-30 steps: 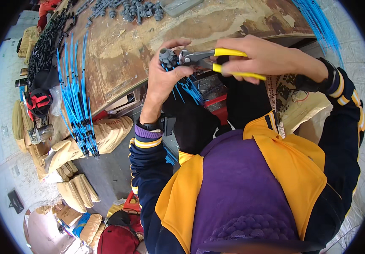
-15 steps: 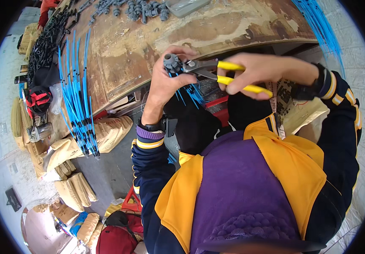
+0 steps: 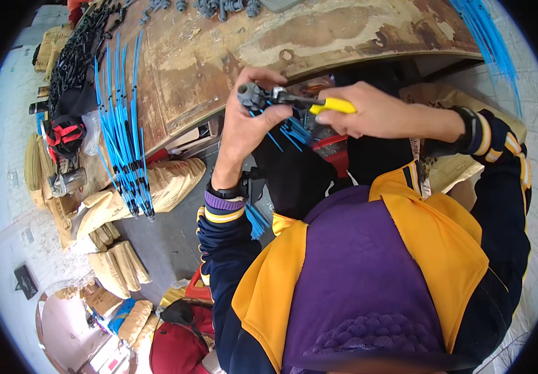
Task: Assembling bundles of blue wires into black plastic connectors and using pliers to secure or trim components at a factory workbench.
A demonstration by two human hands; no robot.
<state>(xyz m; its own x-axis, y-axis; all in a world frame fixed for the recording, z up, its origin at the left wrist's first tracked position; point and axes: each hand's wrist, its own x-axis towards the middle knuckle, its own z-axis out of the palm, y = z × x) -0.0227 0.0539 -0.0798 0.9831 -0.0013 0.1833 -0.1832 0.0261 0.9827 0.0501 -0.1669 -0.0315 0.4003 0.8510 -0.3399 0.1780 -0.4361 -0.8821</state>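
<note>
My left hand [image 3: 245,129] is closed around a grey plastic fitting [image 3: 252,96] with a round opening at its top and ribs around its side. Thin blue tubes [image 3: 294,132] hang below the fitting, behind my left thumb. In my right hand [image 3: 375,112] are pliers with yellow handles [image 3: 334,106], squeezed together. The metal jaws [image 3: 284,96] reach the right side of the fitting, by my left thumb tip. Exactly what the jaws bite on is too small to tell. Both hands are just off the table's near edge, above my lap.
A worn wooden table [image 3: 219,62] spans the far side, with grey fittings [image 3: 219,7] at its back. A bundle of blue tubes [image 3: 125,149] overhangs its left end; more blue tubes [image 3: 487,43] hang at the right. Black parts [image 3: 82,56] and paper sacks [image 3: 175,181] lie leftward.
The plier handles, spread apart before, are now pressed together in my right hand. My left hand keeps its hold on the fitting. The whole view has shifted slightly.
</note>
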